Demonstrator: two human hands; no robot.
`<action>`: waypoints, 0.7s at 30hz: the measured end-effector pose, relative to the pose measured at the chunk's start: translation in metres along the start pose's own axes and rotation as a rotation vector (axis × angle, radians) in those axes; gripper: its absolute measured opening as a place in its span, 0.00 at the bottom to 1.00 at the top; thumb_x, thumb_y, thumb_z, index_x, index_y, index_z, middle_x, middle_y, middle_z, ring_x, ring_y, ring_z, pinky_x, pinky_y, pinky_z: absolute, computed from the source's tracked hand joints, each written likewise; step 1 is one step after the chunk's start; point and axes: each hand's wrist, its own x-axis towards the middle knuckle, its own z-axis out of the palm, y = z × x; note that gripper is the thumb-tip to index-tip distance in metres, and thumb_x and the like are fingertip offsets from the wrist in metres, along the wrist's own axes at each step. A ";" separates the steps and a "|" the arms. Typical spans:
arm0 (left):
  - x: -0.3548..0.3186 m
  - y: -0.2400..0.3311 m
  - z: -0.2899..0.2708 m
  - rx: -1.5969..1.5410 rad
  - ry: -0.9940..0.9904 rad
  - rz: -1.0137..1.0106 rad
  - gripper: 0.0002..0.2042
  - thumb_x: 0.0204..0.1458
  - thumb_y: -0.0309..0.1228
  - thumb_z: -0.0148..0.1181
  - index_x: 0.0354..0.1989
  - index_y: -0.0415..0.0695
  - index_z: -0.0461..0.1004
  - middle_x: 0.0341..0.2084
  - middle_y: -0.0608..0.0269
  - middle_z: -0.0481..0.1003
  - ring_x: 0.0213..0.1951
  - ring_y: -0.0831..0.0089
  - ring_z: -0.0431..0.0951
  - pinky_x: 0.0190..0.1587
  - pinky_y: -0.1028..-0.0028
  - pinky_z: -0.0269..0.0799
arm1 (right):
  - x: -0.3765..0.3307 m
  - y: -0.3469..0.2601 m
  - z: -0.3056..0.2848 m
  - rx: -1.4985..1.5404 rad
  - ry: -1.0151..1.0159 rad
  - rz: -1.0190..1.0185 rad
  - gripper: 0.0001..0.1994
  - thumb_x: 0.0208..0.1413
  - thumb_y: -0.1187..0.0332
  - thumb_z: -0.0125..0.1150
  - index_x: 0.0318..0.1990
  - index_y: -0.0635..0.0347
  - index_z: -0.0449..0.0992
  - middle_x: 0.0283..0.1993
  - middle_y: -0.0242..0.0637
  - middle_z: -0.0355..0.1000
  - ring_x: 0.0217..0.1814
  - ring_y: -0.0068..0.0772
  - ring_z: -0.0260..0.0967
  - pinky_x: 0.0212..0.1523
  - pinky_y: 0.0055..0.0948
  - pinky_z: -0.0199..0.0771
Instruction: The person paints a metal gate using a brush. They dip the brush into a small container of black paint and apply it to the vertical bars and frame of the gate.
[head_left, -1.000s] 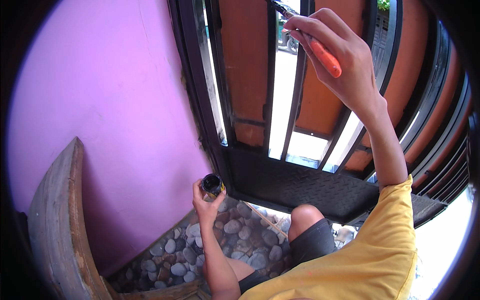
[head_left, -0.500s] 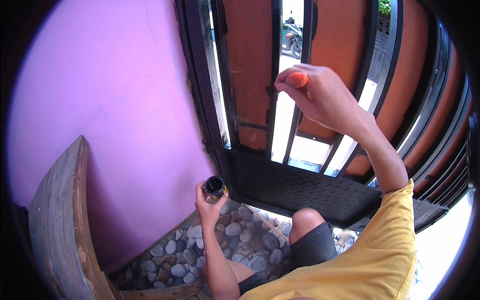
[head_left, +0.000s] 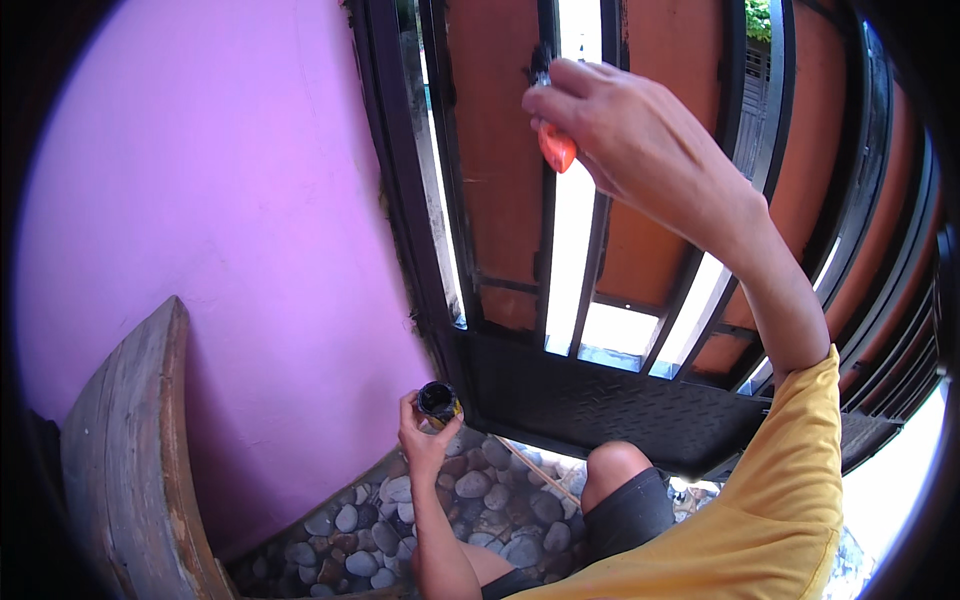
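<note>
My right hand [head_left: 625, 135] is raised against the gate and grips a paintbrush by its orange handle [head_left: 557, 148]. The dark bristle end points up and meets a black upright bar of the gate [head_left: 548, 215], beside an orange-brown panel [head_left: 500, 140]. Lower down, my left hand [head_left: 428, 440] holds a small open can [head_left: 437, 401] with its fingers around the side. Black paint coats the can's rim and inside, and a bit of yellow shows on its outer wall. The can is upright, close to the pink-purple wall and the gate's bottom corner.
A pink-purple wall [head_left: 270, 240] rises on the left, with a curved wooden piece [head_left: 130, 450] leaning before it. Rounded stones [head_left: 475, 485] cover the ground around my knee [head_left: 618, 465]. A black textured metal plate [head_left: 600, 400] spans the gate's bottom. A thin stick [head_left: 540, 468] lies on the stones.
My right hand has moved up along the bar, and the brush handle now points downward. The left hand still holds the can, and the whole view has shifted slightly.
</note>
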 end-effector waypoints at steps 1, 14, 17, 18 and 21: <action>0.000 0.002 0.000 0.002 0.003 0.004 0.30 0.38 0.26 0.75 0.51 0.39 0.67 0.40 0.59 0.77 0.44 0.71 0.79 0.52 0.68 0.71 | -0.007 -0.010 -0.004 0.076 -0.075 0.030 0.22 0.42 0.81 0.68 0.48 0.57 0.74 0.44 0.39 0.73 0.47 0.44 0.75 0.45 0.37 0.77; 0.001 0.006 0.005 -0.010 -0.009 -0.018 0.30 0.38 0.26 0.76 0.50 0.39 0.67 0.41 0.58 0.77 0.44 0.70 0.79 0.53 0.69 0.71 | 0.044 0.049 -0.046 0.029 0.396 -0.095 0.05 0.58 0.74 0.57 0.32 0.68 0.72 0.27 0.45 0.70 0.28 0.43 0.71 0.33 0.38 0.71; 0.000 0.005 0.006 -0.011 -0.016 -0.021 0.30 0.38 0.26 0.76 0.50 0.39 0.67 0.41 0.58 0.77 0.45 0.70 0.79 0.53 0.69 0.71 | 0.018 0.050 -0.004 -0.169 0.272 -0.117 0.14 0.52 0.77 0.67 0.46 0.57 0.76 0.37 0.39 0.75 0.36 0.36 0.77 0.35 0.28 0.78; 0.001 0.003 0.004 0.000 -0.012 -0.021 0.30 0.38 0.26 0.76 0.50 0.39 0.67 0.41 0.58 0.77 0.45 0.70 0.79 0.53 0.69 0.71 | 0.010 0.035 -0.005 -0.069 0.149 -0.056 0.19 0.46 0.80 0.71 0.47 0.53 0.76 0.41 0.38 0.76 0.40 0.41 0.78 0.38 0.33 0.79; -0.001 0.005 0.002 0.027 -0.007 -0.014 0.30 0.38 0.26 0.76 0.50 0.39 0.67 0.40 0.58 0.77 0.45 0.70 0.79 0.53 0.68 0.72 | -0.004 0.024 -0.013 0.070 0.033 -0.048 0.13 0.53 0.76 0.68 0.46 0.56 0.77 0.38 0.38 0.76 0.37 0.37 0.78 0.36 0.29 0.78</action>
